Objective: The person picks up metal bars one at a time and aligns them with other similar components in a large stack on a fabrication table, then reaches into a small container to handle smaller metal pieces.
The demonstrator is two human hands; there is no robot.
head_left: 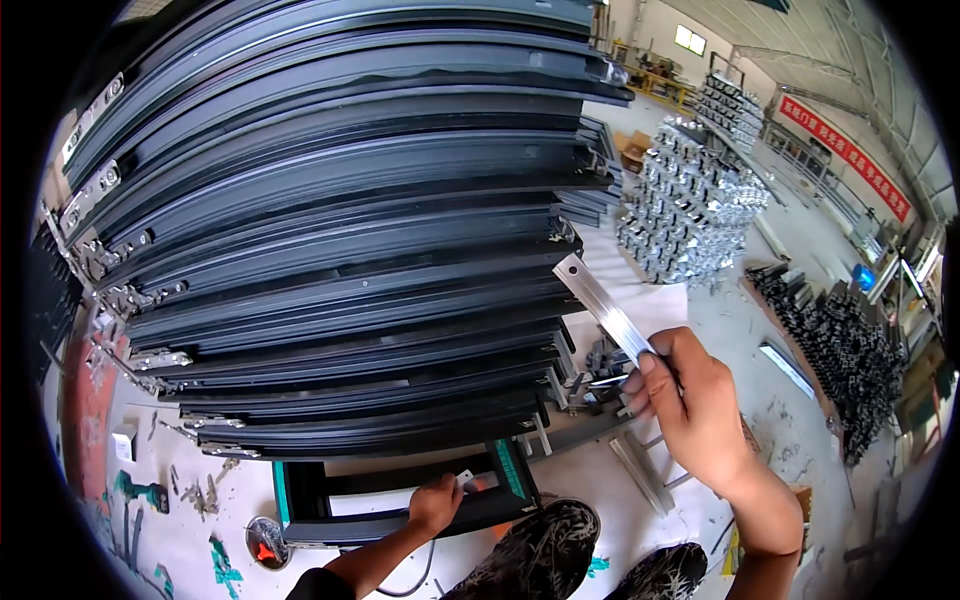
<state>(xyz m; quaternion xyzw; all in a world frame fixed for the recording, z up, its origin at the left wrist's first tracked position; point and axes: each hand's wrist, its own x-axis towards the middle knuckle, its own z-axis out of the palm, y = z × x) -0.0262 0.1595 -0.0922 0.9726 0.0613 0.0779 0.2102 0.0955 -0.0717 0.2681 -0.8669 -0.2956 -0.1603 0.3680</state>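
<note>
My right hand (697,415) is raised right of centre, pinching a flat silver metal strip (606,313) between thumb and fingers. A round hole shows near the strip's far end, which points up and left toward the stack. Lower down, my left hand (435,503) is closed inside the opening of a dark frame (350,531) with green tape at its corners. A small silver metal piece (465,479) with a hole sticks out by its fingertips; the rest of that piece is hidden. The frame lies low, in front of my legs.
A tall stack of dark metal frames (350,215) fills the view ahead, with silver hardware (125,300) along its left ends. A green power drill (142,492) and a bucket (266,543) are at lower left. Silver parts (690,200) and dark profiles (830,365) are piled at right.
</note>
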